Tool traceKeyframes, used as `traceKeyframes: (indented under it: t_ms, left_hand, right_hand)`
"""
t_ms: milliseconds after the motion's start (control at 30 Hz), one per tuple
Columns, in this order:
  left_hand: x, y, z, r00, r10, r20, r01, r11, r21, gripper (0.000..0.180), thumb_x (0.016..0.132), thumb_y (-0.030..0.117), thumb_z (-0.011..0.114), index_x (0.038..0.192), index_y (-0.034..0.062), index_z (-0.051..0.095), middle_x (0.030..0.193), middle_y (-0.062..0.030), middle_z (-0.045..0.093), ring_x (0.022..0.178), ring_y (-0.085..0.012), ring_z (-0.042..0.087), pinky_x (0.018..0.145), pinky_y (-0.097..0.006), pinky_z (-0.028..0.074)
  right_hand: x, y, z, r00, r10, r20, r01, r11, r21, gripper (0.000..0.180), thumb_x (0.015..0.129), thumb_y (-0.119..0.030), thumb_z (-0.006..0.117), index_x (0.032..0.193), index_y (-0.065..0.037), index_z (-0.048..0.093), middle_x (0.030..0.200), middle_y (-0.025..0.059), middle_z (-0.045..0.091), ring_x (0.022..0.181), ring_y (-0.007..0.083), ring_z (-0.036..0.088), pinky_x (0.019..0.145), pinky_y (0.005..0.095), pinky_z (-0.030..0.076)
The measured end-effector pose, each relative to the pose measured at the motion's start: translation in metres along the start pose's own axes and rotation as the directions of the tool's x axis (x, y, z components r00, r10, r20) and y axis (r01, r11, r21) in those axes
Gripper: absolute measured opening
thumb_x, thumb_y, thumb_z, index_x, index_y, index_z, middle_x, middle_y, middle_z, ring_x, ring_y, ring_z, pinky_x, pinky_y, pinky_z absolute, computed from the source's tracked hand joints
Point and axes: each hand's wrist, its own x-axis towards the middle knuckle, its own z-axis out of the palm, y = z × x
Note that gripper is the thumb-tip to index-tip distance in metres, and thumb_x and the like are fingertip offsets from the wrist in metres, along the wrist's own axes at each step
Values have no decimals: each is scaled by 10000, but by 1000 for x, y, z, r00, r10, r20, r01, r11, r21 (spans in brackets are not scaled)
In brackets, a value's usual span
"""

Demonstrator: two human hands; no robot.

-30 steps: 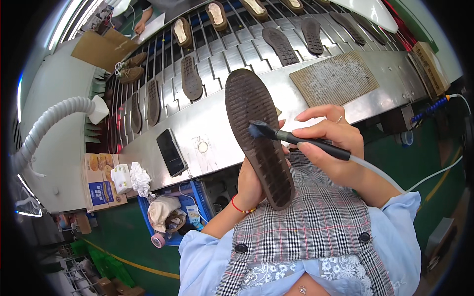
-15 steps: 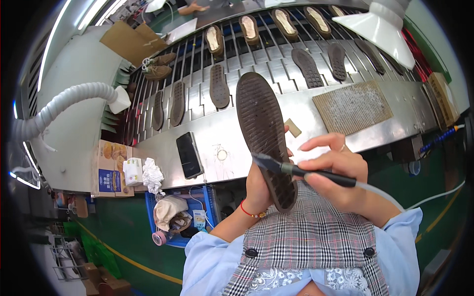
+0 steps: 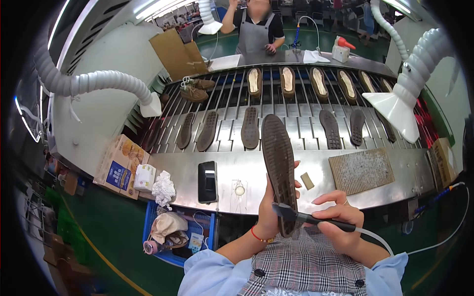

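My left hand (image 3: pixel 267 217) grips a dark brown shoe sole (image 3: pixel 277 158) from behind and holds it upright over the near edge of the steel bench. The sole's ridged face is turned toward me, and several of my fingertips show past its right edge. In my right hand (image 3: pixel 343 229) is a black-handled brush (image 3: pixel 323 220) with a pale tube (image 3: pixel 377 238) trailing from its end. The brush's flat dark head lies against the lower part of the sole; whether it presses on the surface I cannot tell.
On the slatted conveyor (image 3: pixel 224 133) lie several brown soles (image 3: pixel 250 128), with several pale-lined pieces (image 3: pixel 287 81) behind. A phone (image 3: pixel 207 182), a small tan block (image 3: pixel 307 181) and a ribbed mat (image 3: pixel 363 170) rest on the bench. White duct nozzles (image 3: pixel 395 108) hang close. A person (image 3: pixel 256 29) stands across.
The view has tilted up, bringing the person across the conveyor into sight. The sole has turned more edge-on. My right hand has brought the brush head lower along the sole.
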Motion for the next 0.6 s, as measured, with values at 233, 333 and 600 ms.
traceKeyframes:
  t_ms: [233, 333, 600]
  left_hand:
    - [-8, 9, 48, 977, -173, 124, 204, 930, -305, 559, 1057, 405, 228, 1460, 39, 355, 1326, -91, 533, 754, -103, 613, 690, -245, 551]
    - [-22, -6, 51, 952, -215, 217, 286, 876, -389, 545, 1050, 396, 237, 1444, 43, 367, 1459, -84, 454, 790, -180, 669, 743, -310, 586]
    - [-65, -19, 65, 903, -390, 182, 430, 813, -393, 536, 1034, 403, 316, 1425, 48, 404, 1294, -73, 589, 669, -267, 683, 653, -355, 605]
  right_hand:
    - [-23, -15, -21, 935, 204, -291, 28, 773, 634, 279, 903, -128, 521, 1030, 92, 637, 1073, 248, 624, 777, 292, 684, 803, 393, 545]
    - [-41, -30, -23, 942, 194, -274, 44, 737, 675, 282, 913, -122, 513, 1051, 93, 630, 977, 229, 664, 789, 283, 678, 848, 389, 511]
    - [-91, -47, -16, 927, 239, -290, 27, 728, 685, 291, 937, -137, 506, 1049, 102, 629, 867, 200, 685, 836, 265, 668, 859, 356, 493]
